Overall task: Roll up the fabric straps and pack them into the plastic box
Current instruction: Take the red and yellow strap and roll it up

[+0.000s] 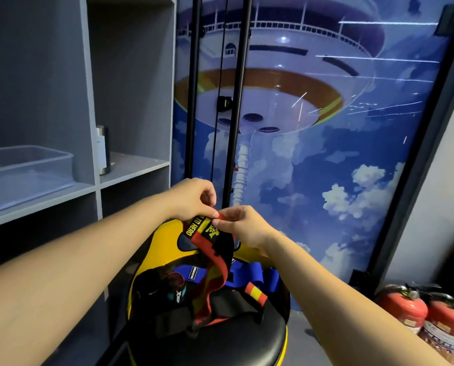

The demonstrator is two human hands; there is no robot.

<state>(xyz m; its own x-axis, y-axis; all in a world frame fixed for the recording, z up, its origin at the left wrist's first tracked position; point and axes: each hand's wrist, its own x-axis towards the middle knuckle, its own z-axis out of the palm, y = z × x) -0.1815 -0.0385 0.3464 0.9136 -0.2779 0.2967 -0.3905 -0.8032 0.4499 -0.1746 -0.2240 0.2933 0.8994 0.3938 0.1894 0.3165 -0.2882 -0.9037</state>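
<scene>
head view: both the left hand (194,198) and right hand (243,225) pinch the red strap's (215,262) end above the yellow seat's (157,239) far edge; keep each turn tight and edges aligned.

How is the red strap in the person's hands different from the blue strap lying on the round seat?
The red strap is pinched at its top end by the left hand and right hand and hangs down, while the blue strap lies loose on the seat, untouched. The red strap shows a black label with yellow lettering; the blue strap shows only a small dark tag. Neither is rolled yet.
</scene>
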